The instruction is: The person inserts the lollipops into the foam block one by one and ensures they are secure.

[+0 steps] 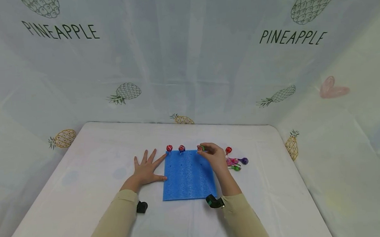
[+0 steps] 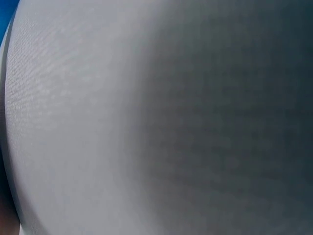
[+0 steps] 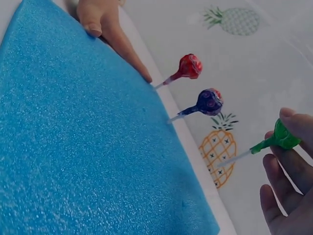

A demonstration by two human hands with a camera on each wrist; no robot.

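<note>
My right hand point(image 1: 215, 158) pinches a green-wrapped lollipop point(image 3: 282, 136) by its head, between thumb and fingers. Its white stick slants down toward the far edge of a blue foam board point(image 1: 187, 178); the right wrist view shows the stick's tip apart from the board. Two lollipops stand by their sticks along that edge: a red one point(image 3: 190, 66) at the left corner and a dark purple one point(image 3: 210, 102) beside it. With fingers spread, my left hand point(image 1: 145, 172) lies at the board's left side, its forefinger at the corner and thumb touching the edge.
Right of the board lie several loose lollipops, among them a red one point(image 1: 228, 150), a purple one point(image 1: 244, 161) and a green one point(image 1: 236, 168). A white cloth point(image 1: 108, 150) covers the table. The left wrist view is mostly blurred cloth.
</note>
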